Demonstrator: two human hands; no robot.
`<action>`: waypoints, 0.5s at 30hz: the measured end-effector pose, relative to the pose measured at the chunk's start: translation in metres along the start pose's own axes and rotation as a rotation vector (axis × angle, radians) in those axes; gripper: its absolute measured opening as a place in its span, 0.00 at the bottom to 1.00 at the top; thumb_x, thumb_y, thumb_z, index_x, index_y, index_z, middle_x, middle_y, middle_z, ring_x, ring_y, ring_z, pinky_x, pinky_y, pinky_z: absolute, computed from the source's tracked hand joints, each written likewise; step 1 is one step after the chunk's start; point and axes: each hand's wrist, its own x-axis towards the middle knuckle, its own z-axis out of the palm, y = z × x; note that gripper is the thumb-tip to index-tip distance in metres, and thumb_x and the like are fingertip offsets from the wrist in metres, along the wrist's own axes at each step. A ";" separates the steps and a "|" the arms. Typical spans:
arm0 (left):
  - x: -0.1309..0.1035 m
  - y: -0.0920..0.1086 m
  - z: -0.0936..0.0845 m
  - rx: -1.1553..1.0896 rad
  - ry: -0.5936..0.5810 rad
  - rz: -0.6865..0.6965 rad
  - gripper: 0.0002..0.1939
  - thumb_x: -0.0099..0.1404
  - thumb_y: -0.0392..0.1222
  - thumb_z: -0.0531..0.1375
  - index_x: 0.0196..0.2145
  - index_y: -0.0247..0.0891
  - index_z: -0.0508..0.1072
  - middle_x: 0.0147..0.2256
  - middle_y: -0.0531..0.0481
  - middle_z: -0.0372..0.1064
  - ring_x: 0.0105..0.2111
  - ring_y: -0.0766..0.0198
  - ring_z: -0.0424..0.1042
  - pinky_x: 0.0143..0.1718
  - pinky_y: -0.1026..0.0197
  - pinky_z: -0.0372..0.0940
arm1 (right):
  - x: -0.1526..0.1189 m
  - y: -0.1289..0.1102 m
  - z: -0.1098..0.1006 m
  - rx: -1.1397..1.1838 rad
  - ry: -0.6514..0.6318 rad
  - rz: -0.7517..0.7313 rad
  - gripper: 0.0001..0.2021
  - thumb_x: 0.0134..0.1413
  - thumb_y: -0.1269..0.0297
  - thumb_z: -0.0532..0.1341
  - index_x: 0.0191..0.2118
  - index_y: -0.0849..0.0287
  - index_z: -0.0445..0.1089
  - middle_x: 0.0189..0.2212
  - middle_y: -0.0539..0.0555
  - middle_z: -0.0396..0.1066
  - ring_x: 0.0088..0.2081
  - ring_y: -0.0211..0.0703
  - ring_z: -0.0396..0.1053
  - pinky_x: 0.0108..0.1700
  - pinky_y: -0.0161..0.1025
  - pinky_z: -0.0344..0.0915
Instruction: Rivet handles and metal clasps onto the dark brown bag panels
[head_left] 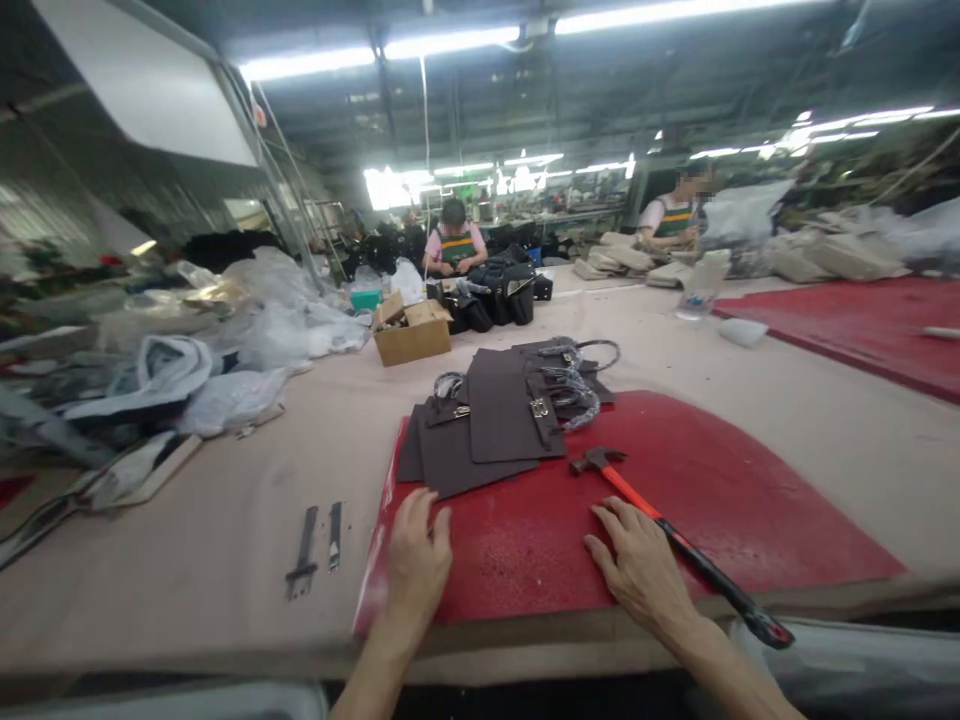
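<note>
- Along the left side of the pale pinkish-beige workbench (225, 560), a loose heap of clear plastic wrapping (262, 295) limits the room there.
- Nearer the front, a dark, narrow metal tool with a crossbar (303, 560) and a slim dark strip with a pale lower end (335, 535) lie side by side, apart. Both are set back from the bench's near edge, just left of the mat.
- The left hand (416, 555) is over the near left part of a glossy red mat (517, 565). Its fingers are curved and close together, the thumb apart, pinching nothing. The fingertips are by the stack's near edge; whether they touch it cannot be told.
- A small brown cardboard box (412, 342) stands beyond the mat's far left corner.
- The stack of flat, dark brown bags with gold-coloured clasps and plastic-wrapped handles (510, 415) overlaps the mat's far left edge, partly on the bench.
- Between the hands, open red surface runs from the stack to the mat's near edge.
- The right hand (641, 565) is near that edge, fingers slightly bent, thumb spread away, gripping nothing.
- Just right of it, a claw hammer with an orange-and-black handle (690, 552) slants, head toward the stack, butt past the bench's near edge.
- Farther right, the mat lies open to its right corner.
</note>
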 end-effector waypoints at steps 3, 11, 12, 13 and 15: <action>0.062 0.035 0.059 -0.049 -0.138 0.159 0.12 0.67 0.38 0.57 0.47 0.37 0.74 0.51 0.37 0.73 0.53 0.47 0.72 0.57 0.42 0.68 | -0.004 -0.002 0.004 -0.018 0.032 0.076 0.21 0.64 0.54 0.54 0.57 0.61 0.69 0.59 0.65 0.66 0.58 0.60 0.65 0.58 0.56 0.64; 0.175 0.107 0.149 -0.098 -0.526 0.310 0.15 0.65 0.33 0.62 0.50 0.31 0.72 0.55 0.33 0.68 0.60 0.46 0.64 0.63 0.39 0.58 | -0.007 -0.004 0.018 -0.179 0.061 0.267 0.31 0.59 0.49 0.56 0.62 0.63 0.64 0.63 0.71 0.60 0.65 0.69 0.58 0.62 0.65 0.58; 0.185 0.120 0.153 -0.146 -0.577 0.303 0.14 0.65 0.33 0.62 0.49 0.31 0.72 0.55 0.33 0.68 0.61 0.45 0.62 0.64 0.37 0.56 | -0.010 -0.002 0.019 -0.169 0.062 0.258 0.31 0.59 0.49 0.56 0.62 0.63 0.65 0.63 0.71 0.60 0.65 0.69 0.58 0.62 0.66 0.57; 0.193 0.132 0.152 -0.200 -0.622 0.297 0.14 0.65 0.33 0.63 0.48 0.30 0.73 0.55 0.33 0.68 0.61 0.44 0.62 0.64 0.35 0.54 | -0.013 0.000 0.019 -0.151 0.082 0.240 0.31 0.59 0.48 0.55 0.62 0.62 0.65 0.63 0.71 0.61 0.64 0.70 0.58 0.62 0.67 0.57; 0.204 0.155 0.138 -0.250 -0.652 0.300 0.13 0.67 0.38 0.63 0.48 0.32 0.73 0.55 0.37 0.68 0.59 0.47 0.64 0.62 0.36 0.58 | -0.016 0.003 0.024 -0.069 0.146 0.200 0.30 0.59 0.46 0.55 0.61 0.59 0.67 0.62 0.71 0.62 0.62 0.72 0.60 0.59 0.71 0.58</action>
